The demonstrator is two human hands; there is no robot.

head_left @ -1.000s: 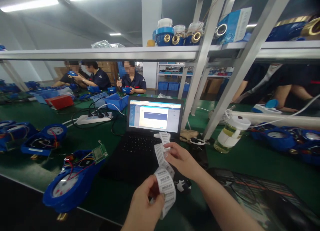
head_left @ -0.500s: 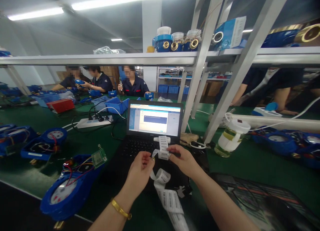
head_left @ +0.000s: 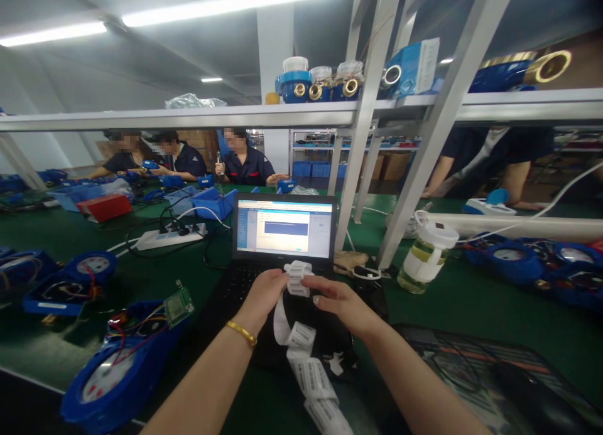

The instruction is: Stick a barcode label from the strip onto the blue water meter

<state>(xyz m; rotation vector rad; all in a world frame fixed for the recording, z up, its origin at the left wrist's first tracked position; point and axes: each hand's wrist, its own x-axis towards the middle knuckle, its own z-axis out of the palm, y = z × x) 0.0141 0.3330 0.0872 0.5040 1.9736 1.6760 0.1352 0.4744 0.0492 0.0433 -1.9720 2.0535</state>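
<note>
Covering the whole workbench, a green mat [head_left: 471,309] carries many things: an open laptop [head_left: 282,234] stands in the middle, near the front edge, with its screen lit; a white power strip [head_left: 162,239] with black cables lies to its left; opened blue water meters [head_left: 108,366] with red wires sit at the left front corner, and more of them [head_left: 522,265] lie at the right side. A jar with a white lid [head_left: 424,259] stands just beside a slanted metal post [head_left: 424,146] of the shelf frame. The shelf [head_left: 188,116] above holds blue meters with brass fittings [head_left: 311,83]. At the far edge of the bench other people in dark uniforms sit and work under long ceiling lamps [head_left: 226,2]. The left hand [head_left: 266,290] and the right hand [head_left: 336,300] meet over the laptop keyboard, and the fingers of both are pinched on the top of a strip of barcode labels [head_left: 301,353], which hangs from them and curls down toward the front edge. Compared with half a second ago, both hands have moved a little closer together and nearer to the screen, the top of the strip is now folded into a small loop between them, and the left forearm with its gold bracelet [head_left: 241,333] shows more fully.
</note>
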